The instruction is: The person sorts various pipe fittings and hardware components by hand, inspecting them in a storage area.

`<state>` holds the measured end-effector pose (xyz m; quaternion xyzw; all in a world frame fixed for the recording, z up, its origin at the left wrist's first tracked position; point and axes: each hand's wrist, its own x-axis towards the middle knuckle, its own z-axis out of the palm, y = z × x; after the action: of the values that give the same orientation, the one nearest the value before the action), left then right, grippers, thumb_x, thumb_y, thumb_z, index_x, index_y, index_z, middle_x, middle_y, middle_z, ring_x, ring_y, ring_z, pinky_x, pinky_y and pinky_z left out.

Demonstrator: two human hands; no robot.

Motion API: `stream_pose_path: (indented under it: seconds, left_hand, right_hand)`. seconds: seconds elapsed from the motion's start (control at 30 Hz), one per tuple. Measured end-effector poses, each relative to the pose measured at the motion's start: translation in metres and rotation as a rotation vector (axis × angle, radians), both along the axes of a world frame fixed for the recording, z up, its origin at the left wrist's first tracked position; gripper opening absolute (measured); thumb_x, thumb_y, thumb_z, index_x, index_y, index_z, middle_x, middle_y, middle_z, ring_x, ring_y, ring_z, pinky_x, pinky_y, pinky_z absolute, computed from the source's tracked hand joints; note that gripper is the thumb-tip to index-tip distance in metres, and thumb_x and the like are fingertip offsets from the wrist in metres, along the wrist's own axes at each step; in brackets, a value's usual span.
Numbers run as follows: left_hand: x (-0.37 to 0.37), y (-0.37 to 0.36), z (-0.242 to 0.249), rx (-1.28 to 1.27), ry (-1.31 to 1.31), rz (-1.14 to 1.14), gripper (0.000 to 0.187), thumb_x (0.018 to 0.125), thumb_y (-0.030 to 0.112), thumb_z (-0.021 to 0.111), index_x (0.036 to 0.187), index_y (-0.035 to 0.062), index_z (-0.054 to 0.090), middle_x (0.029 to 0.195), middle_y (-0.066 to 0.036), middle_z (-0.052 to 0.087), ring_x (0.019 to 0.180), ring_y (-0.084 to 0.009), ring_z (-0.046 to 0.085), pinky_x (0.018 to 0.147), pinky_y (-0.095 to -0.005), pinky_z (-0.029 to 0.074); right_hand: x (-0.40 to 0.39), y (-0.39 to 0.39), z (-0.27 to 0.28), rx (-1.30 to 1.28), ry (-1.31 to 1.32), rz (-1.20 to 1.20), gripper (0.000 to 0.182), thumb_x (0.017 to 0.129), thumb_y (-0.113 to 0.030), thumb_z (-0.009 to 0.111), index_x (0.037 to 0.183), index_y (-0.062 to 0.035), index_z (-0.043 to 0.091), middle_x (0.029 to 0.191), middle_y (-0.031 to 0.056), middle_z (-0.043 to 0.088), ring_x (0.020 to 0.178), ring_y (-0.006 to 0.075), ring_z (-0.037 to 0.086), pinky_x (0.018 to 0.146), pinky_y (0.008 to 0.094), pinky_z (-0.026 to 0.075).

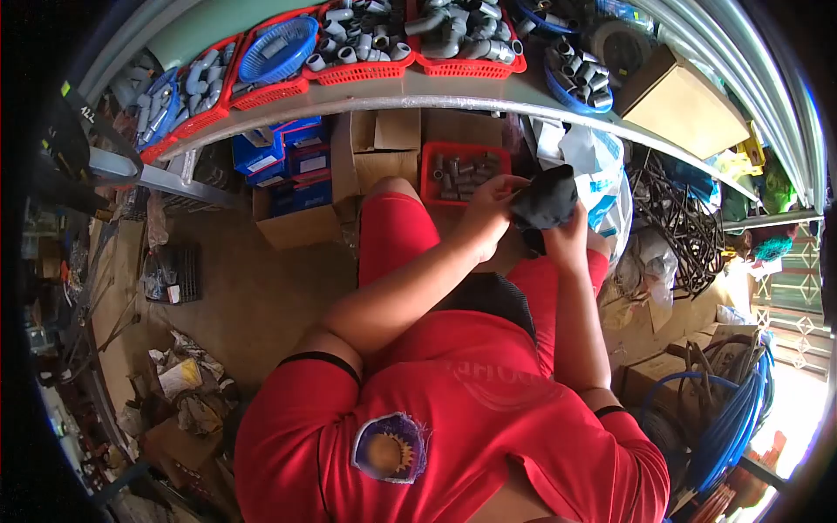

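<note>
Both my hands meet in front of my knees. My right hand (567, 237) grips a dark cloth (545, 200) from below. My left hand (490, 209) reaches in from the left with its fingers closed on the cloth's left edge; whether something is wrapped in the cloth is hidden. Just beyond the hands, a red basket (432, 179) of grey pipe fittings sits under the shelf.
A shelf edge (453, 91) carries red baskets (353, 71) and a blue basket (279, 48) of grey fittings. Cardboard boxes (375, 148), blue boxes (296, 157), white plastic bags (593, 166), black tangled wire (680, 218) and coiled blue hose (732, 410) lie around. Scrap litters the floor at left.
</note>
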<state>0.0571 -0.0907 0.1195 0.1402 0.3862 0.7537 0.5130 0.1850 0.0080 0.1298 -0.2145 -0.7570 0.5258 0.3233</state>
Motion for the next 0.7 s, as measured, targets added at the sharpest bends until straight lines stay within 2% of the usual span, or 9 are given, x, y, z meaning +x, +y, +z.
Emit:
stream_pose_path:
  seconds: [0.1,0.23,0.3,0.33,0.43,0.47,0.5,0.53,0.7]
  left_hand:
    - [-0.004,0.013,-0.024,-0.079,-0.091,-0.01,0.015,0.094,0.014,0.067,0.104,0.0042,0.062,0.09,-0.007,0.068,0.074,-0.0124,0.065,0.066,-0.0267,0.053]
    - [-0.032,0.02,-0.052,-0.324,-0.009,-0.19,0.017,0.093,0.02,0.068,0.104,0.0074,0.064,0.091,-0.005,0.067,0.08,-0.0155,0.068,0.071,-0.0327,0.058]
    - [-0.07,0.041,-0.13,-0.315,0.482,-0.038,0.019,0.088,0.02,0.074,0.1,0.0086,0.065,0.09,-0.006,0.067,0.074,-0.0147,0.067,0.064,-0.0322,0.058]
    - [-0.087,0.037,-0.102,-0.478,0.571,-0.01,0.026,0.082,0.022,0.08,0.099,0.0074,0.065,0.085,-0.005,0.067,0.073,-0.0132,0.067,0.058,-0.0296,0.055]
    - [-0.17,0.05,-0.22,-0.749,1.146,0.043,0.045,0.069,0.035,0.088,0.095,0.005,0.066,0.086,-0.01,0.071,0.084,-0.0208,0.068,0.075,-0.0371,0.053]
    - [-0.18,0.048,-0.216,-0.906,1.143,-0.073,0.05,0.065,0.038,0.089,0.093,0.0042,0.064,0.09,-0.01,0.071,0.089,-0.0237,0.067,0.079,-0.04,0.052]
    - [-0.189,0.049,-0.238,-1.011,1.216,-0.076,0.035,0.065,0.031,0.086,0.083,0.0105,0.066,0.092,-0.012,0.073,0.091,-0.0307,0.069,0.08,-0.042,0.054]
    - [-0.212,0.053,-0.319,-0.982,1.238,-0.043,0.034,0.066,0.031,0.086,0.088,0.0116,0.068,0.095,-0.012,0.073,0.094,-0.0304,0.069,0.081,-0.042,0.054]
    - [-0.212,0.044,-0.343,-0.902,1.198,-0.292,0.031,0.069,0.027,0.083,0.089,0.0065,0.073,0.092,-0.016,0.073,0.086,-0.032,0.071,0.076,-0.0434,0.055]
  right_hand:
    - [-0.007,-0.009,-0.033,-0.162,0.139,-0.136,0.03,0.088,-0.001,0.062,0.118,0.0016,0.06,0.109,0.0054,0.066,0.101,0.0145,0.06,0.091,0.0288,0.047]
    - [-0.015,0.001,-0.079,-0.604,0.156,-0.489,0.032,0.097,-0.018,0.055,0.122,0.0018,0.06,0.109,0.0079,0.065,0.098,0.0159,0.06,0.088,0.0302,0.048]
    - [-0.014,0.02,-0.114,-0.781,0.116,-0.618,0.035,0.098,-0.022,0.053,0.122,0.0022,0.06,0.108,0.0087,0.065,0.096,0.0169,0.061,0.085,0.0309,0.049]
    - [-0.006,0.034,-0.144,-0.8,0.076,-0.643,0.036,0.098,-0.024,0.053,0.122,0.0024,0.06,0.106,0.0089,0.065,0.094,0.0175,0.062,0.083,0.0313,0.05]
    - [0.007,0.046,-0.159,-0.973,-0.105,-0.682,0.057,0.094,-0.044,0.058,0.129,0.0007,0.053,0.109,0.0141,0.064,0.09,0.0269,0.066,0.072,0.0395,0.055]
    - [0.005,0.048,-0.161,-1.035,-0.137,-0.704,0.057,0.094,-0.045,0.059,0.128,0.0009,0.054,0.108,0.0146,0.064,0.09,0.0274,0.067,0.071,0.04,0.055]
    - [0.001,0.051,-0.163,-1.096,-0.17,-0.725,0.058,0.093,-0.046,0.059,0.126,0.0011,0.055,0.108,0.015,0.065,0.09,0.0279,0.068,0.071,0.0405,0.055]
    - [-0.003,0.052,-0.169,-1.147,-0.157,-0.748,0.052,0.095,-0.041,0.057,0.122,0.0027,0.058,0.103,0.0151,0.067,0.087,0.0286,0.069,0.07,0.0407,0.056]
    - [-0.019,0.058,-0.19,-1.175,-0.197,-0.711,0.044,0.096,-0.036,0.056,0.115,0.0038,0.061,0.096,0.0133,0.066,0.078,0.0271,0.066,0.068,0.0402,0.053]
